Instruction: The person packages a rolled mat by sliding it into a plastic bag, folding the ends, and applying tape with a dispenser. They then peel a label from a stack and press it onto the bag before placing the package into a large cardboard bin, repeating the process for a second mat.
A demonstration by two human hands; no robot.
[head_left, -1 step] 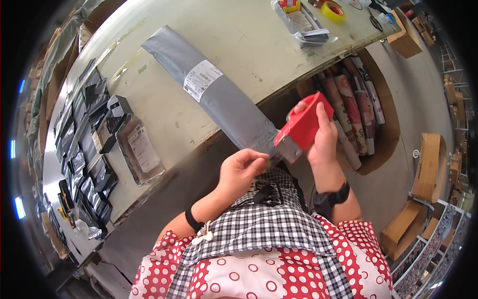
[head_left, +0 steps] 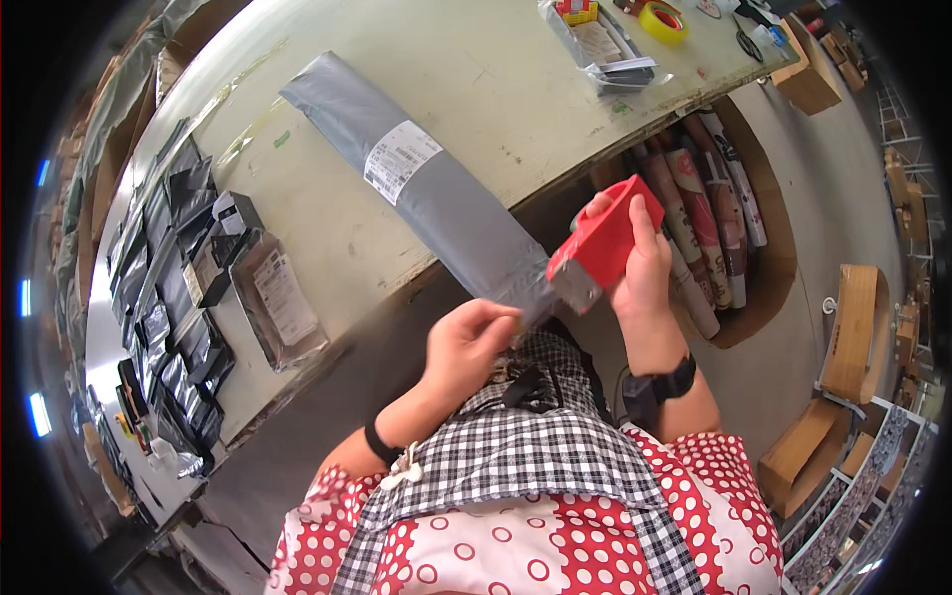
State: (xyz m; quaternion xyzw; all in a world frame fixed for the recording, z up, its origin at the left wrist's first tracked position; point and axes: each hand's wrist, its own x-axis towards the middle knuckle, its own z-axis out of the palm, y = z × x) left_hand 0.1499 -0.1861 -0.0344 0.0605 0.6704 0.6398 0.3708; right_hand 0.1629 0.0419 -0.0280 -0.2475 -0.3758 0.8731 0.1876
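A long grey plastic mailer bag (head_left: 416, 188) with a white label lies slanted across the pale table (head_left: 516, 89), its near end hanging over the front edge. My left hand (head_left: 466, 347) pinches that near end of the bag. My right hand (head_left: 640, 268) holds a red tape dispenser (head_left: 600, 243) pressed against the same end, right beside my left fingers. A black band sits on each wrist.
Several black and clear packets (head_left: 178, 297) are spread along the table's left side. A roll of yellow tape (head_left: 662, 18), scissors and a clear bag lie at the far right. Rolled items stand in a box (head_left: 704, 218) under the table; cardboard boxes (head_left: 853, 337) sit on the floor.
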